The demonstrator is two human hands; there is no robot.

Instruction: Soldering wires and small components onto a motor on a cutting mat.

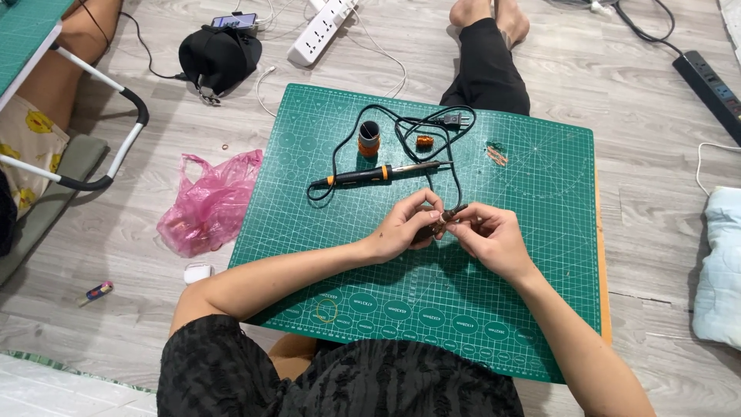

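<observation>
Both hands meet over the green cutting mat [540, 255], pinching one small dark part [446, 219] between them.

The left hand [405, 228] curls nearly shut, thumb and fingertips pressed on the part; the right hand [490, 239] does likewise from the other side, fingers bent in, tips touching the same piece. What the part is, I cannot tell. Just beyond the hands lies one soldering iron [378, 174] with an orange collar, its black cord [455, 166] looping past. Farther out stand two small spools: one dark and orange [369, 139], one copper [424, 141]. Well off to the left hand's side, one pink plastic bag [210, 202] sits on the floor.
</observation>
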